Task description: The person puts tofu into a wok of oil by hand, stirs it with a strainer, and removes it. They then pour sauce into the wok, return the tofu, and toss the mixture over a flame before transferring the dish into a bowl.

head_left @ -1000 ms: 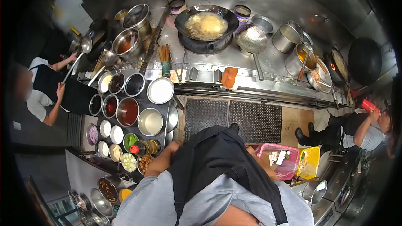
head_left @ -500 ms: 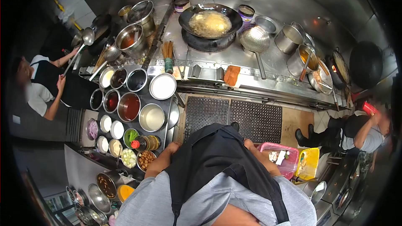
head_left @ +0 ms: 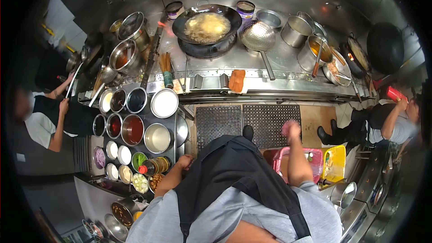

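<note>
My left hand (head_left: 185,161) hangs beside the black apron (head_left: 229,166), close to the oil bottle (head_left: 154,166) with the red cap. Its fingers are mostly hidden, so I cannot see whether it holds anything. Out in front on the right, my right hand (head_left: 291,129) is over the black rubber mat (head_left: 271,121), smeared by motion. Nothing shows clearly in its fingers. Below that forearm stands a pink bin (head_left: 310,164). Ahead on the range, a wok (head_left: 180,33) holds bubbling oil with pale yellow food in it. A perforated ladle (head_left: 258,37) rests right of the wok.
Pots of sauces (head_left: 132,130) and bowls crowd the left counter. A yellow bin (head_left: 340,162) adjoins the pink one. One co-worker (head_left: 45,123) at left holds a long ladle; another (head_left: 382,121) at right holds a red object (head_left: 396,93). Steel pots (head_left: 297,31) stand on the range.
My right hand has swung forward from beside the apron to over the mat. The view has shifted, so the range sits further left. My left hand stays low near the apron.
</note>
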